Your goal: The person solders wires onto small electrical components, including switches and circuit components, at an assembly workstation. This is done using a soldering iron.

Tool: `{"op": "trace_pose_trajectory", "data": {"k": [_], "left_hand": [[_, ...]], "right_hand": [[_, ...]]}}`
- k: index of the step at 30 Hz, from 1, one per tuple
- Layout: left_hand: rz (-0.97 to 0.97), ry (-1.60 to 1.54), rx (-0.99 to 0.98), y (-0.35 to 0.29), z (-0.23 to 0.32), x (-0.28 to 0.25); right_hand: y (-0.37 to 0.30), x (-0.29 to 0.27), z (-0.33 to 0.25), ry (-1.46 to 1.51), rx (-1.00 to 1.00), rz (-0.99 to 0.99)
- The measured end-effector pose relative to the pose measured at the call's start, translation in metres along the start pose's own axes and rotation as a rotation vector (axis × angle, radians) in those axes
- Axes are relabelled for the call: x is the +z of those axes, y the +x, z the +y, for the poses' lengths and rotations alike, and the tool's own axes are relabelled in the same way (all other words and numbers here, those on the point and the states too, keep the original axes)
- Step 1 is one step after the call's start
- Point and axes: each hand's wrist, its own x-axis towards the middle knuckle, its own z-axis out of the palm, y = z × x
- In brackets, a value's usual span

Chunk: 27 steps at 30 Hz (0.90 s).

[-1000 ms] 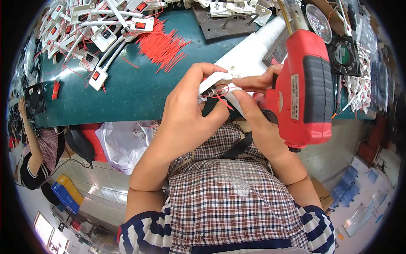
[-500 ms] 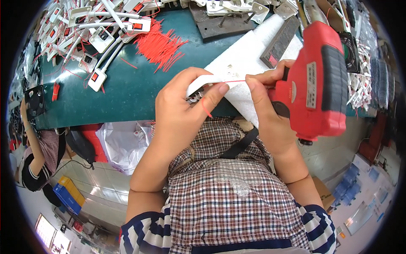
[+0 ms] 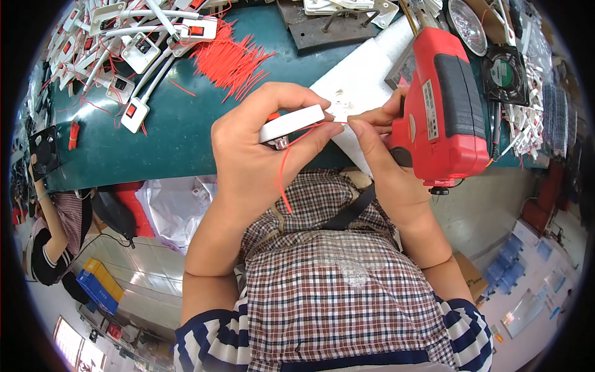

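My left hand [image 3: 257, 133] is closed round a white plastic switch housing [image 3: 294, 124], seen edge-on, with a bit of red and some metal parts showing at its side. A thin red wire [image 3: 284, 177] runs under my left thumb, its loose end hanging by the palm. Between thumb and forefinger my right hand [image 3: 390, 155] pinches the wire's other end, close to the left fingertips. A bulky red and black hand-held power tool [image 3: 443, 111] is also held in my right hand; its exact kind is not clear, and the fingers round it are partly hidden.
Behind lie piled white switch assemblies [image 3: 133, 53], cut red wires [image 3: 229, 62] and a dark metal block [image 3: 328, 34]. A white foam sheet [image 3: 356, 71] lies on the green table [image 3: 142, 149]. A black fan [image 3: 503, 77] stands right; another person's arm [image 3: 49, 217] is at far left.
The housing has turned in my left hand, its white side now facing up. More of the wire hangs by the left palm. My right hand and the power tool have shifted slightly left.
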Motion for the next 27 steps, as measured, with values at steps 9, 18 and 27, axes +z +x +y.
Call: {"op": "trace_pose_trajectory", "data": {"k": [9, 18, 27], "left_hand": [[0.024, 0.292, -0.002, 0.009, -0.011, 0.006], [0.013, 0.33, 0.042, 0.01, -0.021, 0.008], [0.014, 0.347, 0.054, 0.01, -0.021, 0.009]], "right_hand": [[-0.014, -0.02, -0.012, -0.225, 0.0, 0.046], [-0.079, -0.081, -0.048, -0.41, 0.232, -0.223], [-0.086, -0.08, -0.049, -0.65, 0.113, -0.3]]}}
